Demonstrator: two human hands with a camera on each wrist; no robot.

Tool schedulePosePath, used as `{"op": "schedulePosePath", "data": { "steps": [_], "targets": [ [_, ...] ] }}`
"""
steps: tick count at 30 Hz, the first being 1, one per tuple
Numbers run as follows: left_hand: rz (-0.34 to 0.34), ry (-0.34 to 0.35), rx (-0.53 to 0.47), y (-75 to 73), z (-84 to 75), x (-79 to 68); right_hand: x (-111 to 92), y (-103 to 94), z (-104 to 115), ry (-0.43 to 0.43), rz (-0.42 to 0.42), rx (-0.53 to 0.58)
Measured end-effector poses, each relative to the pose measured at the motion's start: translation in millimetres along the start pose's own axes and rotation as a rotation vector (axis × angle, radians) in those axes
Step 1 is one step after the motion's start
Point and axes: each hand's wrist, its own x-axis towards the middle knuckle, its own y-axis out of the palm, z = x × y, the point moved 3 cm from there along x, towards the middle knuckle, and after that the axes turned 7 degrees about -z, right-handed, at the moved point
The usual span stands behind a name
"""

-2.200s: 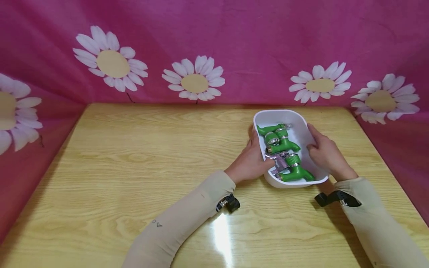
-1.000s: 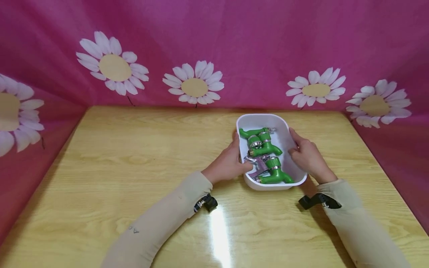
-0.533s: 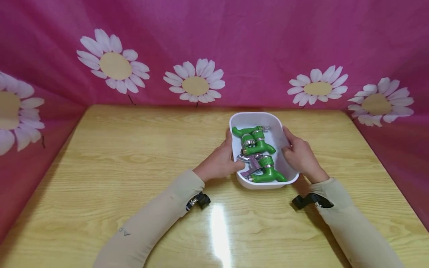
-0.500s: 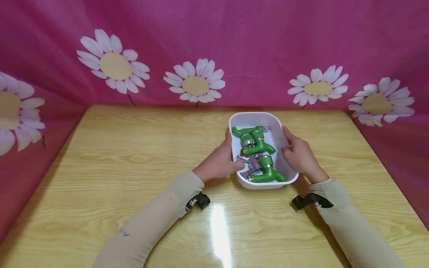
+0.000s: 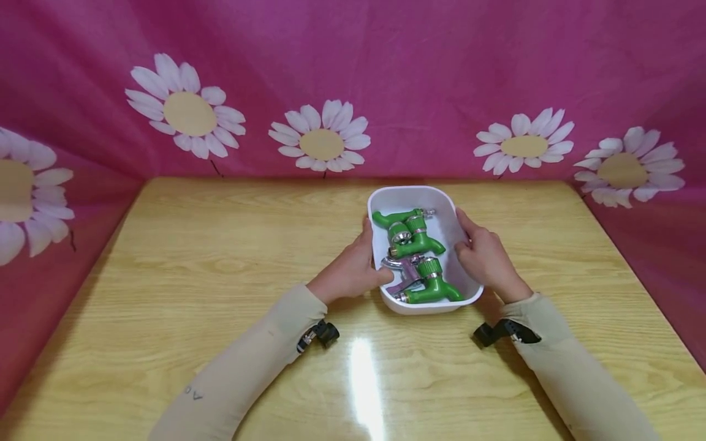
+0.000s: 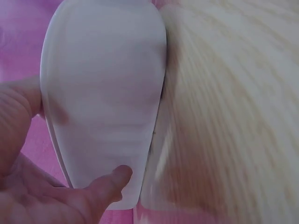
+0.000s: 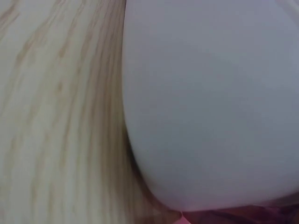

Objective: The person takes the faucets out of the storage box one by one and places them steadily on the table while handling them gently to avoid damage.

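Note:
Both hands hold a white plastic tub (image 5: 413, 309) by its long sides, close over the table. My left hand (image 5: 351, 267) grips the left wall with its thumb over the rim; in the left wrist view its fingers (image 6: 105, 184) lie against the tub's outer side. My right hand (image 5: 488, 257) grips the right wall, thumb hooked inside the rim; the right wrist view shows only the tub's outer wall (image 7: 210, 102). Inside lie several green taps, one at the near end (image 5: 436, 290), one in the middle (image 5: 421, 244), and a purple and chrome tap (image 5: 407, 274) at the left.
The wood-grain table (image 5: 220, 257) reaches back to a pink cloth backdrop (image 5: 408, 73) printed with white daisies. More pink cloth hangs at both sides. Black wrist mounts (image 5: 325, 334) sit on both sleeves. A bright light reflection lies on the table's near part.
The tub, held in both hands, has moved left across the table, quickly at first and only slightly in the last half second. The taps inside keep their arrangement.

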Motion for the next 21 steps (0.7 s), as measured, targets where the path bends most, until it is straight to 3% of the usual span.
{"op": "schedulePosePath", "data": {
  "steps": [21],
  "targets": [
    [0.008,-0.002,0.024,-10.7,3.5,-5.2,-1,4.4,10,-0.005,0.008,0.018]
  ]
}}
